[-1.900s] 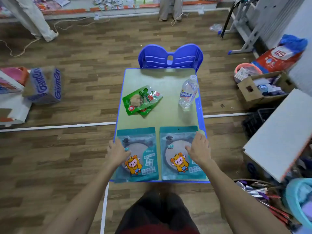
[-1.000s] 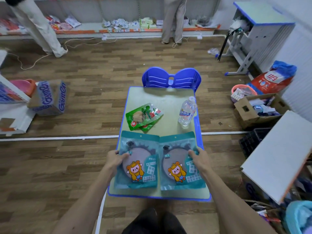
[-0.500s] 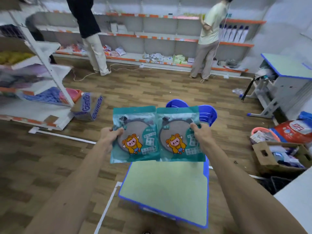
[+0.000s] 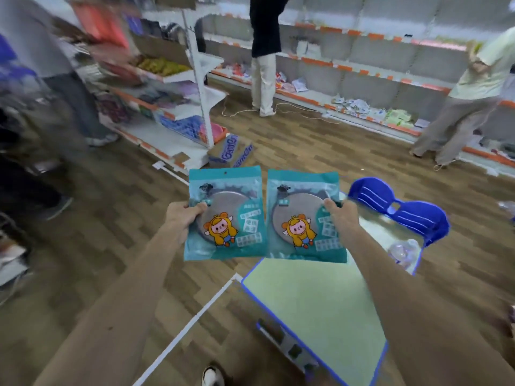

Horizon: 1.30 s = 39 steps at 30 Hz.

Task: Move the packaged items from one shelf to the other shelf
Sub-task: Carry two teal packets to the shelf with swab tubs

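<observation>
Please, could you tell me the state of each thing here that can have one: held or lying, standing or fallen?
Left packet: held in the air, pinched at its left edge by the left hand.
Right packet: held in the air, pinched at its right edge by the right hand.
Water bottle: on the table, blurred; upright or not, cannot tell.
Cardboard box: on the floor by the shelf.

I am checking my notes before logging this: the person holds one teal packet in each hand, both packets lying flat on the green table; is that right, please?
Not quite. The left hand grips the left teal packet and the right hand grips the right teal packet, but the head view shows both held up in the air, not lying on the green table.
</observation>
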Tool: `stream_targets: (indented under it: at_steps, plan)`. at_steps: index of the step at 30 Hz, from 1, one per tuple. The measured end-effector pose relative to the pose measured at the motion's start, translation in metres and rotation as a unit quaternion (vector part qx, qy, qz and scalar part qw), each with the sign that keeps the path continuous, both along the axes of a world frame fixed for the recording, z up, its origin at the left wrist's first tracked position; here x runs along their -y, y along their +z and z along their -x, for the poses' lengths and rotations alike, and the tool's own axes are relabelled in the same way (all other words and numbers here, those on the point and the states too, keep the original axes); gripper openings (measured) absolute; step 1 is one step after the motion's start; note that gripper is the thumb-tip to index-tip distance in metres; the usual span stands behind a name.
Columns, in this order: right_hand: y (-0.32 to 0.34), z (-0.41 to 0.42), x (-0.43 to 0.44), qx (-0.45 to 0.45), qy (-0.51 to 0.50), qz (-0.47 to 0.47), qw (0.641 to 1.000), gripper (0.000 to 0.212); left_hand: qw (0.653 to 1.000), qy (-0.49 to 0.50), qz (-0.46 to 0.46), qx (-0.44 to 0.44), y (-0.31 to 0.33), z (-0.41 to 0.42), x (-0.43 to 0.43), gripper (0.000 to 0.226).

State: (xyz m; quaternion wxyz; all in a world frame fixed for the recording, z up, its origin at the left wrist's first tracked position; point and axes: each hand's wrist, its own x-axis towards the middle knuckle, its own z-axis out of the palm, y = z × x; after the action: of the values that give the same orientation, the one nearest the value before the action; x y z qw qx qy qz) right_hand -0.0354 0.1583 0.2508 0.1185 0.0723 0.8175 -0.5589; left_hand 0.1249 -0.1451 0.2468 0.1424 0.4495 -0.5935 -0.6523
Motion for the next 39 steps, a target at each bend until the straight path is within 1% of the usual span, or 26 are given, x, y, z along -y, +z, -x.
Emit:
stream_targets:
  at_steps: [4, 7, 9, 12, 14, 17, 19, 21, 23, 26, 29, 32, 35, 39]
  plan:
    - [0.009, -0.024, 0.109, 0.000, 0.121, 0.006, 0.993, 0.028, 0.993, 0.114, 0.016, 0.001, 0.019, -0.082, 0.061, 0.011]
    - [0.017, -0.060, 0.197, 0.005, 0.208, 0.010, 0.978, 0.025, 0.979, 0.200, 0.033, 0.021, 0.025, -0.158, 0.112, 0.016]
    - [0.021, -0.090, 0.250, 0.002, 0.257, 0.025, 0.966, 0.024, 0.968, 0.245, 0.032, 0.031, 0.025, -0.211, 0.141, 0.017]
    - [0.025, -0.134, 0.323, -0.012, 0.326, 0.023, 0.945, 0.027, 0.950, 0.308, 0.035, 0.044, 0.025, -0.287, 0.173, 0.019]
    - [0.030, -0.166, 0.365, -0.004, 0.366, 0.035, 0.930, 0.025, 0.933, 0.351, 0.039, 0.062, 0.025, -0.335, 0.190, 0.023]
    - [0.034, -0.213, 0.422, -0.008, 0.417, 0.024, 0.909, 0.027, 0.914, 0.402, 0.027, 0.055, 0.017, -0.404, 0.217, 0.031]
    - [0.034, -0.243, 0.455, -0.014, 0.454, 0.026, 0.890, 0.030, 0.903, 0.426, 0.029, 0.044, 0.009, -0.445, 0.232, 0.028]
    - [0.034, -0.272, 0.484, -0.019, 0.489, 0.012, 0.872, 0.032, 0.889, 0.455, 0.025, 0.045, 0.014, -0.473, 0.232, 0.024]
    - [0.035, -0.302, 0.508, -0.013, 0.514, 0.015, 0.857, 0.031, 0.873, 0.486, 0.025, 0.033, 0.018, -0.497, 0.234, 0.025]
    - [0.032, -0.343, 0.542, -0.002, 0.546, 0.020, 0.838, 0.028, 0.853, 0.521, 0.032, 0.026, 0.015, -0.535, 0.240, 0.034]
    - [0.029, -0.385, 0.571, 0.000, 0.581, 0.012, 0.814, 0.028, 0.829, 0.557, 0.028, 0.033, 0.012, -0.576, 0.236, 0.027]
    - [0.023, -0.432, 0.602, -0.001, 0.622, 0.003, 0.783, 0.028, 0.803, 0.594, 0.020, 0.034, 0.008, -0.623, 0.231, 0.020]
    - [0.019, -0.490, 0.632, 0.006, 0.660, 0.010, 0.752, 0.022, 0.772, 0.634, 0.024, 0.040, 0.006, -0.674, 0.226, 0.019]
    - [0.011, -0.572, 0.679, 0.010, 0.710, 0.009, 0.704, 0.024, 0.735, 0.677, 0.011, 0.046, 0.002, -0.732, 0.227, 0.018]
